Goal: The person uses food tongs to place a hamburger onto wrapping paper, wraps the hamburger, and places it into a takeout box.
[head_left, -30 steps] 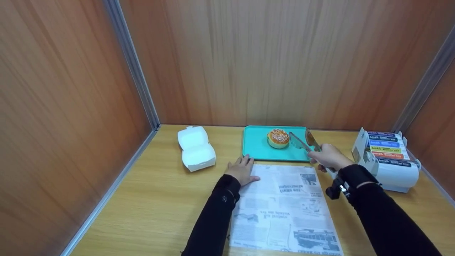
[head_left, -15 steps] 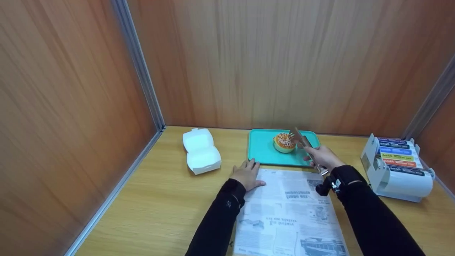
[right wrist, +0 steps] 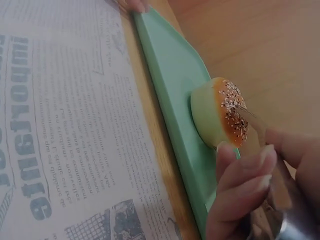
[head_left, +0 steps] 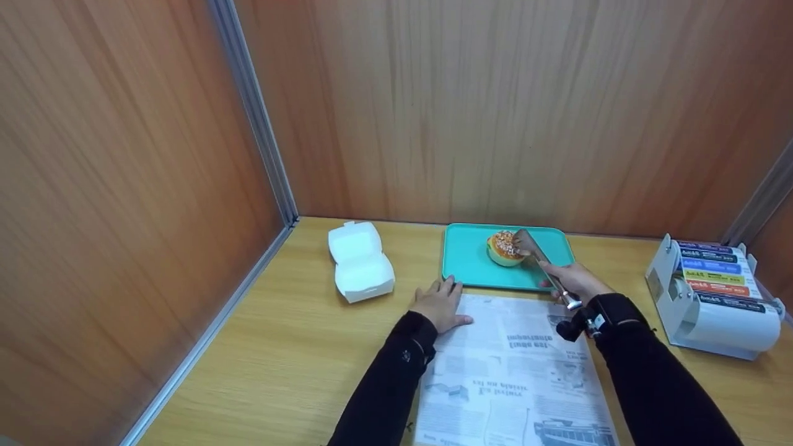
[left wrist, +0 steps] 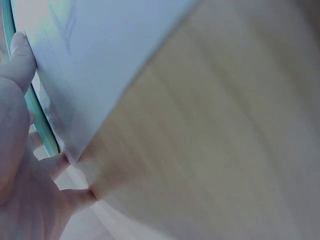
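A sesame-topped bun (head_left: 504,249) sits on the turquoise tray (head_left: 466,254) in the head view. My right hand (head_left: 577,280) grips metal tongs (head_left: 538,249). Their tip reaches the bun's right side and, in the right wrist view, meets the seeded top of the bun (right wrist: 212,110). How the tongs' far arm lies is hidden. My left hand (head_left: 437,306) rests with spread fingers at the tray's front left corner, its thumb on the newsprint-patterned paper (head_left: 502,365). In the left wrist view, fingertips of the left hand (left wrist: 30,185) touch the table by the paper's corner.
An unfolded white takeaway box (head_left: 364,269) stands on the table left of the tray. At the right is a white rack (head_left: 725,322) with rolls or boxes in coloured labels. Wooden panels (head_left: 495,111) close off the back and sides.
The tongs have swung left from spread arms beside the bun to its right side and top, and turned in my right hand. My left hand keeps its place; the head view has shifted slightly.
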Tool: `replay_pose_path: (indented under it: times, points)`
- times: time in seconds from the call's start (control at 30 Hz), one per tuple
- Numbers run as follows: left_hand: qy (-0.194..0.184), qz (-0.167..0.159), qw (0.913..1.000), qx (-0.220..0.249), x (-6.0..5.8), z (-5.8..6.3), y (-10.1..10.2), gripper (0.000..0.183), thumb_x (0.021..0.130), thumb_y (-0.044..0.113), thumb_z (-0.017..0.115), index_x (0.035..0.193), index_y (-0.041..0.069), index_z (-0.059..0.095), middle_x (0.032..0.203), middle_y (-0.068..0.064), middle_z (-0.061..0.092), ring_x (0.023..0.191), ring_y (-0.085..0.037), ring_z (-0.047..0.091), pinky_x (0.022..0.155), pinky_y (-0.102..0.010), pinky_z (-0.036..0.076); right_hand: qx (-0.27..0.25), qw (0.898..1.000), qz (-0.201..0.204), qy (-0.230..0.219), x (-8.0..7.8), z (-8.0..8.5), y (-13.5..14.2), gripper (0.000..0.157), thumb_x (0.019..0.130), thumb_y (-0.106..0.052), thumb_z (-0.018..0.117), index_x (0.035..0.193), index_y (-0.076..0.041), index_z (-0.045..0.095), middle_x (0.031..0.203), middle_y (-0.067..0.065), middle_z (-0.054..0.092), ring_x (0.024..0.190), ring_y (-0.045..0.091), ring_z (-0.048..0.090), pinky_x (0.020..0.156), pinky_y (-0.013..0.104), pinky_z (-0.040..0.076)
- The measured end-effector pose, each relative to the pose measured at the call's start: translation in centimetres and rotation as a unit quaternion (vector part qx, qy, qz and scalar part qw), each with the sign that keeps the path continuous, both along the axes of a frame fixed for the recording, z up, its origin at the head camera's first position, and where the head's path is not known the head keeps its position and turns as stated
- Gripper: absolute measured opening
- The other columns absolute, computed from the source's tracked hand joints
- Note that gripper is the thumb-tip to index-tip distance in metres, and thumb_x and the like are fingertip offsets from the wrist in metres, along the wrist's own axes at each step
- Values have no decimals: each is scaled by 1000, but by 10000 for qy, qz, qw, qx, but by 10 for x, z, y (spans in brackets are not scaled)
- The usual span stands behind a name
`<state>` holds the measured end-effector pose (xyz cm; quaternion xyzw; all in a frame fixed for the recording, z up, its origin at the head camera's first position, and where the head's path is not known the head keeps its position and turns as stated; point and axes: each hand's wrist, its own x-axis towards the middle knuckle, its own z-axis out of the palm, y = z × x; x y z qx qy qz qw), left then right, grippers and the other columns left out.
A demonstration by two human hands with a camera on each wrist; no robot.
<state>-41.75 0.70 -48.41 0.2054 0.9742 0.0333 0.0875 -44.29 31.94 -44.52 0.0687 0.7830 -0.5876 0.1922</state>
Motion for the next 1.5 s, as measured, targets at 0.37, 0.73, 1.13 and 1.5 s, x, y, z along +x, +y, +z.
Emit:
replay_pose_path:
  times: [0.37, 0.73, 1.13, 1.5]
  points:
    - [-92, 32, 9999, -49, -2, -8, 0, 87, 105, 66, 48, 172, 19, 21, 179, -5, 15, 163, -32, 19, 126, -62, 25, -394, 9978, 185, -498, 3, -5, -4, 43, 115, -43, 42, 93, -8, 52, 67, -7, 53, 54, 1, 49, 53, 15, 45]
    - [82, -25, 10000, 31, -5, 3, 6, 84, 105, 64, 53, 170, 17, 28, 177, -6, 22, 161, -33, 25, 124, -62, 29, 92, 9996, 252, -17, 13, 7, 0, 41, 116, -44, 39, 119, -3, 42, 69, -5, 48, 54, 2, 44, 53, 19, 41]
    - [-63, 25, 9999, 95, 3, -12, -7, 87, 104, 67, 52, 171, 17, 26, 178, -7, 20, 161, -34, 23, 124, -64, 27, 330, 9986, 385, 114, 42, 15, 7, 39, 115, -45, 42, 105, -8, 47, 70, -6, 51, 54, 3, 47, 54, 20, 42]
    - [-87, -17, 9997, 239, -1, -4, -3, 85, 105, 64, 51, 171, 18, 24, 178, -7, 18, 162, -35, 21, 125, -65, 24, 267, 9971, 708, 92, 98, 27, 33, 41, 113, -48, 48, 102, -9, 56, 72, -3, 55, 49, 2, 48, 48, 18, 42]
